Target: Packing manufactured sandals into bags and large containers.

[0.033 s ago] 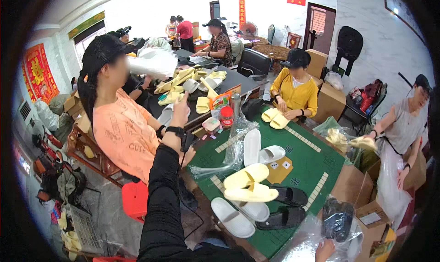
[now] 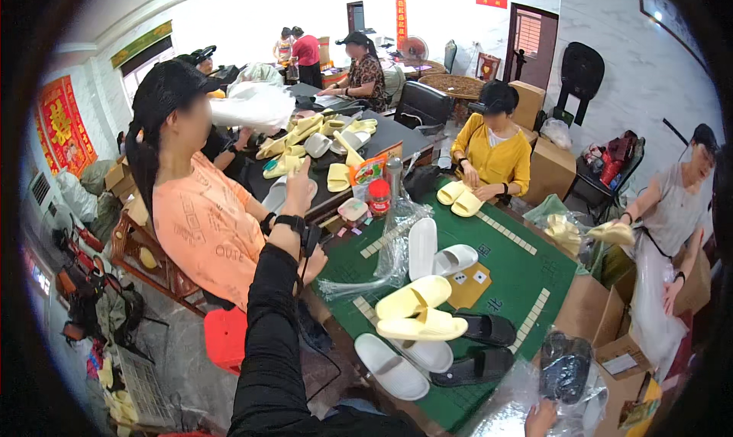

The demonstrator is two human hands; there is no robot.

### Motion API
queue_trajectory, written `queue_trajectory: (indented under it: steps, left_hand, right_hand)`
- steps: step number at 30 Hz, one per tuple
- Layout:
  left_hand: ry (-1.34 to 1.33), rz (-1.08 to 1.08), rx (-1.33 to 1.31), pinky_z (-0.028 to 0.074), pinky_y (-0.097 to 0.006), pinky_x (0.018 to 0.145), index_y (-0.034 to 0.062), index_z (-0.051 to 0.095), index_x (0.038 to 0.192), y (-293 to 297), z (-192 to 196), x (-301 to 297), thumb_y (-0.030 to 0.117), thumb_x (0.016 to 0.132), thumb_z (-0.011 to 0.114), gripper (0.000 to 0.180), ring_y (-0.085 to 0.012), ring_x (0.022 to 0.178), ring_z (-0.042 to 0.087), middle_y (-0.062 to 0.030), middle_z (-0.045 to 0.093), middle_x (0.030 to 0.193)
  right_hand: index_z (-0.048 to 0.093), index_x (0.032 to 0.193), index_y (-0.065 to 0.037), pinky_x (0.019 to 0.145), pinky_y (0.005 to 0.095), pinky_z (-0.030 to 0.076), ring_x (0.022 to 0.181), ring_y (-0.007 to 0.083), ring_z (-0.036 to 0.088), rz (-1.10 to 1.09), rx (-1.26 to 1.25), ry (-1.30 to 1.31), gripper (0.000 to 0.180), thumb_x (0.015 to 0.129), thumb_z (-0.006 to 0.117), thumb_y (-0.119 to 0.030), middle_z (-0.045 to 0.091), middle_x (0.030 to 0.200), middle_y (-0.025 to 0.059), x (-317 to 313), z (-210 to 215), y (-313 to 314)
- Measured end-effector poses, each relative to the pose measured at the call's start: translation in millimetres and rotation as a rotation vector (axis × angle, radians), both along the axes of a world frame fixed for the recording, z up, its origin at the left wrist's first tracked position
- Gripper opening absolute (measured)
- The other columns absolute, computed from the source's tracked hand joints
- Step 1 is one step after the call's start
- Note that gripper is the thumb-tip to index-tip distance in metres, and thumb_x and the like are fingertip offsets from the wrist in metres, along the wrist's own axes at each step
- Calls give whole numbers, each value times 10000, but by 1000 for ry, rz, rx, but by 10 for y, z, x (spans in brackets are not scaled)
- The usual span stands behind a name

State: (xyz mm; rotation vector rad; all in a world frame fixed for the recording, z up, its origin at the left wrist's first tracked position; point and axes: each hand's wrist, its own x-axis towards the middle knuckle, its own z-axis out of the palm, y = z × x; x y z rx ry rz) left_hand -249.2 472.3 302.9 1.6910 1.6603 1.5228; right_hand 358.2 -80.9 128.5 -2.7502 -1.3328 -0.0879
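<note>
My left arm, in a black sleeve, reaches up from the lower edge with a dark device strapped at the wrist. My left hand (image 2: 300,195) is raised with the index finger stretched upward, near a pile of pale yellow and white slippers; nothing shows in it. At the lower right, my right hand (image 2: 540,419) has its fingers closed at the edge of a clear plastic bag (image 2: 504,410). Dark slippers (image 2: 566,364) lie inside the plastic. On the green table (image 2: 366,273) are yellow slides (image 2: 422,324), white slides (image 2: 391,367) and black slides (image 2: 472,367).
A person in an orange shirt (image 2: 206,215) stands close on my left. Across sits a person in yellow (image 2: 496,150) by yellow slides. At right a person (image 2: 672,208) holds yellow slippers near cardboard boxes (image 2: 611,322). A red-lidded jar (image 2: 379,196) and a red stool (image 2: 226,341) are nearby.
The view has shifted very slightly. The yellow slippers in the hand of the person at right have moved a little. My hands look nearly the same.
</note>
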Motion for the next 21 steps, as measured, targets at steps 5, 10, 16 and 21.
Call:
queue_trajectory:
  steps: [5,10,16,21]
  left_hand:
    - [-917,-59,-300,384,-357,789,91,227,1370,340,-253,18,516,744,641,862,-193,917,445,-78,391,1233]
    - [-1135,-27,-327,324,-395,894,112,243,1357,498,-568,-348,567,718,636,877,-296,1092,370,-81,320,1318]
    - [-1283,-110,-182,275,-415,988,112,61,1403,577,-687,-228,548,723,639,994,-368,1210,311,-112,200,1411]
    - [-1362,-128,-182,277,-414,982,131,15,1404,571,-851,-34,541,693,672,1052,-361,1178,335,-110,216,1399]
  right_hand:
    - [597,996,9,880,404,402,970,363,537,75,300,346,303,710,605,-95,581,1016,203,-478,-459,274]
    - [606,964,-8,810,364,439,895,311,573,168,403,409,227,744,594,-61,603,971,168,-1468,92,1075]
    - [608,987,-23,680,302,473,738,230,600,247,438,554,237,752,601,-51,604,929,129,-2132,340,1449]
    - [604,993,-25,702,325,467,769,250,598,310,433,663,238,757,601,-60,602,923,138,-2419,89,1584]
